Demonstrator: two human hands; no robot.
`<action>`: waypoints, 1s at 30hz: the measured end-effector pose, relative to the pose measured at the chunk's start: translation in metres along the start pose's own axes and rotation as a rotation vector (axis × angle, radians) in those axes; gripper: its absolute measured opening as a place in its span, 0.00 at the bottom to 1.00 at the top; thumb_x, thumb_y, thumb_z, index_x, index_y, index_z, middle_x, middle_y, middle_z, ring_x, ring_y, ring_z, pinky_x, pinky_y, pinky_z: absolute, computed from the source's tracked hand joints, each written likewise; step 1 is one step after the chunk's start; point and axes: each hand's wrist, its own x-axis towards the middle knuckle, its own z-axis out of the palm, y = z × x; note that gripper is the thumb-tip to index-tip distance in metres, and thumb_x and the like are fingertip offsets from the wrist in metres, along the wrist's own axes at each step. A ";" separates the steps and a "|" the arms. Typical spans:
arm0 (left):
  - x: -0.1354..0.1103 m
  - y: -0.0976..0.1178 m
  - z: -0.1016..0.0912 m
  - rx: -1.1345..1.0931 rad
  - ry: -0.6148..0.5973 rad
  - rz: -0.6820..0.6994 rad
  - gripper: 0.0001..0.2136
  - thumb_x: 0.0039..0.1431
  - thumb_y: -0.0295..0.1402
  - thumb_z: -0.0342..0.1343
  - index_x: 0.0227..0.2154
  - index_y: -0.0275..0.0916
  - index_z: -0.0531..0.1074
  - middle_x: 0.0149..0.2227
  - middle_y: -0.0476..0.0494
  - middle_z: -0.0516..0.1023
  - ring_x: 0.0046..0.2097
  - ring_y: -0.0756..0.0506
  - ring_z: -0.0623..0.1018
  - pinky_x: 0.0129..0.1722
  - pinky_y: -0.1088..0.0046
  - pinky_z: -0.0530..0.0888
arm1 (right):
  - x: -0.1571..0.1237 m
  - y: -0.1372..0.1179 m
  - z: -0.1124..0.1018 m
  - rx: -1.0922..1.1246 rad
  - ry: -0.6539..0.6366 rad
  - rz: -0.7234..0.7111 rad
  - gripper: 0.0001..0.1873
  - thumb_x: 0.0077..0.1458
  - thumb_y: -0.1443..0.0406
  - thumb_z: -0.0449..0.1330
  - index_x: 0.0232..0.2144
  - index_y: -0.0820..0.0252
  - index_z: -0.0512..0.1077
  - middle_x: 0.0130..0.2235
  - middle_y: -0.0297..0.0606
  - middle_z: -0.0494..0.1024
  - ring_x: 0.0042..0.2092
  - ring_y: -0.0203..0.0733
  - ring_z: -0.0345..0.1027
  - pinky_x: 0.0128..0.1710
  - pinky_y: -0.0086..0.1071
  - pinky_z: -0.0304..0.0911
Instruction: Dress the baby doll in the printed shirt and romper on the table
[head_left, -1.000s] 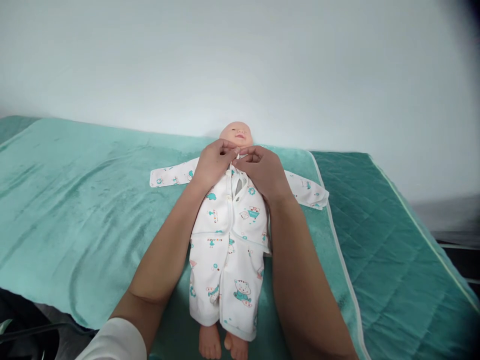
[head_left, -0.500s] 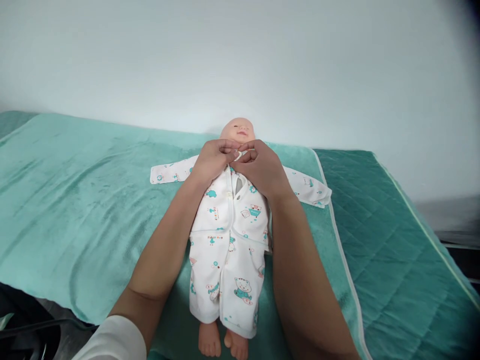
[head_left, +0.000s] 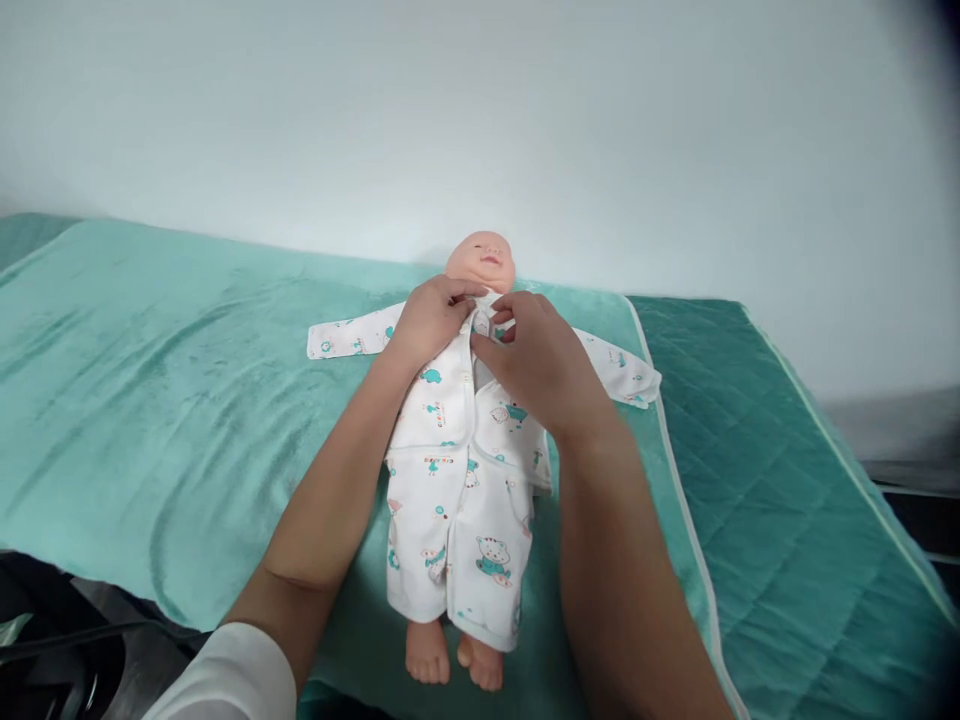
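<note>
A baby doll (head_left: 481, 258) lies on its back on a teal blanket (head_left: 165, 380), head toward the wall, bare feet toward me. It wears a white printed romper (head_left: 457, 500) with sleeves spread out to both sides. My left hand (head_left: 431, 322) pinches the romper's left front edge just under the doll's chin. My right hand (head_left: 536, 360) rests on the chest beside it, fingers curled and pinching the right front edge a little lower. The top of the romper front stands slightly apart between my hands.
A darker green quilted mat (head_left: 780, 480) covers the bed to the right of the blanket. A pale wall (head_left: 480, 120) runs close behind the doll's head. Dark objects (head_left: 52, 660) sit below the bed edge at lower left.
My right hand has slid down from the collar onto the upper chest. My left hand stays at the neckline. The view has shifted slightly, so the doll sits a little higher.
</note>
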 end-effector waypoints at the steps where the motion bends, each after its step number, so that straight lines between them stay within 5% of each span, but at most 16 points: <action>1: -0.002 0.000 0.000 0.034 0.023 0.005 0.14 0.62 0.24 0.54 0.42 0.42 0.83 0.44 0.43 0.81 0.44 0.45 0.78 0.52 0.66 0.72 | -0.004 -0.001 0.002 -0.031 0.038 -0.003 0.10 0.54 0.64 0.64 0.40 0.56 0.70 0.44 0.43 0.74 0.37 0.45 0.66 0.37 0.39 0.63; 7: -0.026 -0.001 0.004 0.292 0.047 0.112 0.18 0.68 0.27 0.46 0.48 0.45 0.81 0.47 0.40 0.74 0.49 0.41 0.74 0.50 0.63 0.70 | -0.027 -0.008 0.019 -0.076 0.169 0.068 0.04 0.57 0.65 0.58 0.37 0.55 0.68 0.40 0.41 0.74 0.36 0.46 0.67 0.40 0.40 0.63; 16: -0.045 0.012 0.004 0.693 0.002 0.183 0.25 0.65 0.22 0.42 0.56 0.48 0.76 0.54 0.37 0.71 0.54 0.36 0.69 0.51 0.56 0.68 | -0.051 0.004 0.036 0.092 0.257 -0.015 0.14 0.58 0.65 0.53 0.46 0.57 0.71 0.47 0.45 0.73 0.45 0.46 0.70 0.47 0.41 0.66; 25: -0.036 0.005 0.007 0.717 0.019 0.215 0.24 0.67 0.25 0.43 0.60 0.51 0.72 0.62 0.39 0.70 0.58 0.36 0.69 0.54 0.55 0.69 | -0.050 0.004 0.039 0.084 0.266 -0.037 0.15 0.59 0.65 0.53 0.47 0.57 0.71 0.48 0.46 0.73 0.47 0.47 0.71 0.49 0.42 0.68; 30: -0.028 -0.001 0.005 0.610 0.004 0.194 0.24 0.68 0.25 0.42 0.59 0.48 0.73 0.66 0.42 0.69 0.62 0.37 0.69 0.58 0.55 0.68 | -0.049 0.004 0.042 -0.062 0.293 -0.032 0.21 0.60 0.63 0.53 0.55 0.55 0.70 0.59 0.49 0.71 0.62 0.56 0.62 0.60 0.52 0.61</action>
